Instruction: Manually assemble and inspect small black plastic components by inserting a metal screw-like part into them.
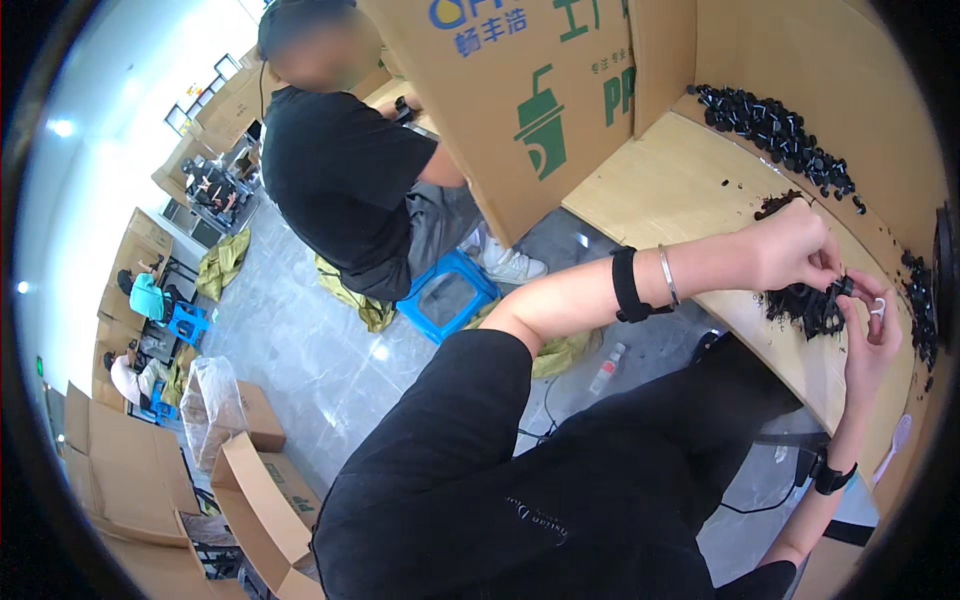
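One wide fisheye view looks out from the wearer's head, on the left of its paired mount. It faces steeply down over the wearer's dark clothing [620, 440], close enough that the left forearm [570, 285] stretches large across the middle. The pale wooden surface [680, 170] lies nearby toward the right, where the left grip [800, 250] and right grip [875, 325] show. Leftward, the view opens over grey floor [345, 390] into the distant room, its straight edges bowing near a round black rim.
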`<action>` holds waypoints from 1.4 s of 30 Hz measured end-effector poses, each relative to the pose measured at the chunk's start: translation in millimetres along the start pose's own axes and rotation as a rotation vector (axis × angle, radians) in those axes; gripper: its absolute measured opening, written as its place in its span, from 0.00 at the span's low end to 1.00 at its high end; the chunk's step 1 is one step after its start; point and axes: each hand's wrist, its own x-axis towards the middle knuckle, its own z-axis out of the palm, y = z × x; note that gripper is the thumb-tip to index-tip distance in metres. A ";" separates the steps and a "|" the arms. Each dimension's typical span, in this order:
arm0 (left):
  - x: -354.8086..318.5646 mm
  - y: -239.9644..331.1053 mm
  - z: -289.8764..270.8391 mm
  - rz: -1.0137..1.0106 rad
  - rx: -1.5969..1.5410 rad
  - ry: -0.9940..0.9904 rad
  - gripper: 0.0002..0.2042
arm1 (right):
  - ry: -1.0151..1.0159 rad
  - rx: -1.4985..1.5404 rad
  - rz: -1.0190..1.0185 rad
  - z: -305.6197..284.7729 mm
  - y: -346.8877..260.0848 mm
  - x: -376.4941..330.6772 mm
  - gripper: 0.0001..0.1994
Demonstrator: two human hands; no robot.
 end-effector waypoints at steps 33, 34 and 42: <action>-66.1 21.9 13.7 0.066 -0.265 0.128 0.05 | 0.211 -0.545 -0.534 42.4 -51.0 -61.8 0.18; -65.8 20.8 16.7 0.021 -0.400 0.138 0.05 | 0.214 -0.538 -0.528 43.1 -48.4 -63.5 0.18; -65.9 3.4 24.5 -0.086 -0.566 0.188 0.05 | 0.209 -0.523 -0.529 53.9 -29.5 -57.2 0.17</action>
